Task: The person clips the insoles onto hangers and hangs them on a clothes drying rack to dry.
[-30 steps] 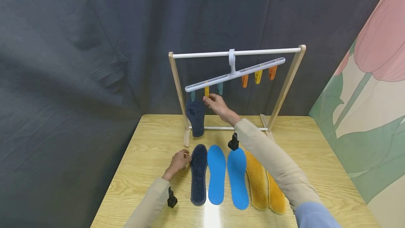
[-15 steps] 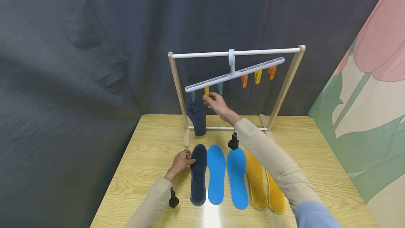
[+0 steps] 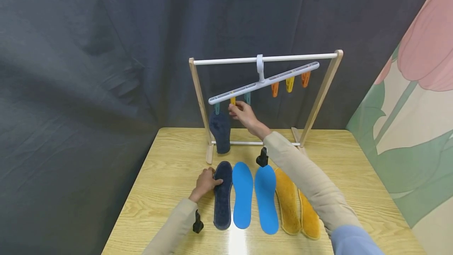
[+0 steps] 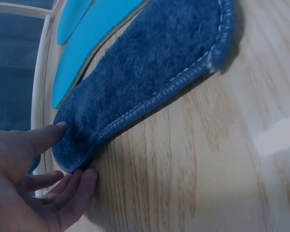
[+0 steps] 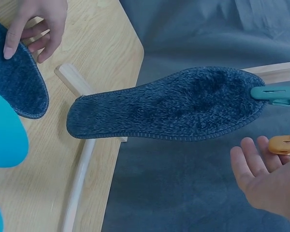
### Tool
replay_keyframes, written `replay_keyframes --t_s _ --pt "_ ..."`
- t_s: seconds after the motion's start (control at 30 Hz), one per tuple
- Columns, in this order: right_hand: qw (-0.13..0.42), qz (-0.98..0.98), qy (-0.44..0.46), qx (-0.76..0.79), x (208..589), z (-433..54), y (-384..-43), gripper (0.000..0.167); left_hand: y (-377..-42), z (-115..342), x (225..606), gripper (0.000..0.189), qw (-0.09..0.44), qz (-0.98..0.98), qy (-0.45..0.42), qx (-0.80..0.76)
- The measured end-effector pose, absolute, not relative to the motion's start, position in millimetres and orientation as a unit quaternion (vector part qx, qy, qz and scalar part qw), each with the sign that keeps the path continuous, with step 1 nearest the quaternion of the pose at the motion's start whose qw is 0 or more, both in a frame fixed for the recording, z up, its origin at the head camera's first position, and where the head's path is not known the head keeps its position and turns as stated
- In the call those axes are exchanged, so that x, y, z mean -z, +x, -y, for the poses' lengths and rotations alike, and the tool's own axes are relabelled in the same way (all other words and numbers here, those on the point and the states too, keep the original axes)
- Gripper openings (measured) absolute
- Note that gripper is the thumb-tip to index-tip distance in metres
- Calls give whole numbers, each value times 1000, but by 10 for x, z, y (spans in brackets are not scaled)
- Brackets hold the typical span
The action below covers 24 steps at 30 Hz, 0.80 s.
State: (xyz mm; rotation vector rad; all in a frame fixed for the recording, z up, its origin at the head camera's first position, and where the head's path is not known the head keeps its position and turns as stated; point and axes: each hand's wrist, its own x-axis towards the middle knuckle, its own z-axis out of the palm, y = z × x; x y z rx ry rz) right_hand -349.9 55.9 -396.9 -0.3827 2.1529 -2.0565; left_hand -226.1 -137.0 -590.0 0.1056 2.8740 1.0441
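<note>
A dark blue fuzzy insole (image 3: 222, 204) lies leftmost in the row on the table. My left hand (image 3: 206, 181) is at its far end, thumb on the plush top and fingers at the outer edge, pinching it. In the left wrist view the thumb (image 4: 46, 137) shows on the pile. Up at the white hanger (image 3: 247, 89), my right hand (image 3: 245, 115) pinches the lower end of a yellow clothespin (image 3: 232, 100). Beside it, a teal clothespin (image 5: 275, 93) clamps a second dark blue insole (image 5: 164, 104), which hangs down.
Two blue insoles (image 3: 242, 200) and two mustard fuzzy insoles (image 3: 288, 204) lie to the right in the row. The hanger tilts down to the left on a wooden rack (image 3: 320, 97). Other orange, yellow and teal clothespins hang from it. A dark curtain (image 3: 106, 70) stands behind.
My left hand has moved right, its thumb coming over the lying dark blue insole. The right hand has stayed at the yellow clothespin, and the hanging insole sways slightly.
</note>
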Motion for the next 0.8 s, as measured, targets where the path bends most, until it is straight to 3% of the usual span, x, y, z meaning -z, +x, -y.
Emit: replay_keyframes --t_s 0.3,0.8 --pt "69 -724 -127 674 3955 -561 -3496 55 -2236 1289 5929 59 37 -941 12 -336" --pt "60 -712 -129 688 3907 -563 -3489 53 -2246 1289 5972 63 23 -931 25 -363"
